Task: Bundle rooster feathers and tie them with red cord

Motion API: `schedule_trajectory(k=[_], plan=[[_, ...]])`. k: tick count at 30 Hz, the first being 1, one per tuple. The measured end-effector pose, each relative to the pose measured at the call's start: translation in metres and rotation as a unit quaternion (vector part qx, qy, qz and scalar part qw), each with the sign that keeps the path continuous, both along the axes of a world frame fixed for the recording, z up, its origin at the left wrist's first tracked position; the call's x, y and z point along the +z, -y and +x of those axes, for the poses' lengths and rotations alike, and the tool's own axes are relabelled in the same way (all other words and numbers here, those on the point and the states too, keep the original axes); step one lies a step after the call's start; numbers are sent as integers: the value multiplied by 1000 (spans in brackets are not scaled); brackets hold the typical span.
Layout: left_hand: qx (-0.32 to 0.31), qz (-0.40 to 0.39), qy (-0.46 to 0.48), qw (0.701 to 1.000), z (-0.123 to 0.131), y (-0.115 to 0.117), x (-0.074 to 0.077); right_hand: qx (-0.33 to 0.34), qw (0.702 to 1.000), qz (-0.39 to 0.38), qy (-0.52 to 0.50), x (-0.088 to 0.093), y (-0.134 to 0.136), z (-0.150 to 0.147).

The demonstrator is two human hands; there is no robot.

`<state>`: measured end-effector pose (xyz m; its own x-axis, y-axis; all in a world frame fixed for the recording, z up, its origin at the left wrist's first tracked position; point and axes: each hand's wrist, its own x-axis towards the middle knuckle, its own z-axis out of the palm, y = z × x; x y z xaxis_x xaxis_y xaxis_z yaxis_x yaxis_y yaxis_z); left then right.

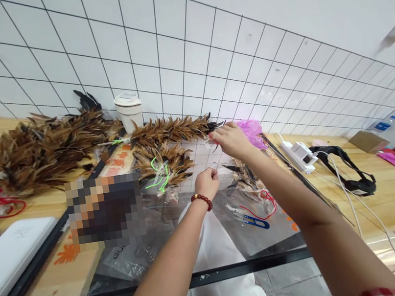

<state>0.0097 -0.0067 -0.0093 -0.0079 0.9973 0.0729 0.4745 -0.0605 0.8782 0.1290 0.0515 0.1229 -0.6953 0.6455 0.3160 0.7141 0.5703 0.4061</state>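
My left hand (207, 184), with a beaded bracelet at the wrist, is closed in a pinch over the glass-like tabletop. What its fingertips hold is too small to make out. Farther forward, my right hand (232, 140) has its fingers pressed together by the dark tip of a long brown feather strand (172, 130). A small dark wisp shows under those fingertips, but I cannot tell what they grip. Left of my hands lies a feather bunch (165, 167) with bright green string (166, 176). Loose feathers (244, 178) lie below my right hand, near red string (269, 202) and blue thread snips (256, 221).
A large feather pile (41, 146) fills the back left beside a lidded white cup (128, 111). A pink plastic bag (252, 132) is behind my right hand. A power strip (298, 154), white cables and a black strap (351, 169) lie right. A white box-like device (21, 258) is front left.
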Motion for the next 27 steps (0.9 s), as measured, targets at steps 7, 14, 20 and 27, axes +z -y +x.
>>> schedule_trajectory(k=[7, 14, 20, 27], plan=[[-2, -2, -4, 1000, -1, 1, -1, -53, 997, -39, -35, -35, -51, -54], [9, 9, -32, 999, 1, -1, -1, -235, 958, -63, -150, -25, -30, 39], [2, 4, 1, 1000, 1, -9, -9, -357, 904, -118, -204, -58, 22, 117], [8, 12, -7, 1000, 0, -12, -12, -229, 904, -241, -268, -104, 47, 116]])
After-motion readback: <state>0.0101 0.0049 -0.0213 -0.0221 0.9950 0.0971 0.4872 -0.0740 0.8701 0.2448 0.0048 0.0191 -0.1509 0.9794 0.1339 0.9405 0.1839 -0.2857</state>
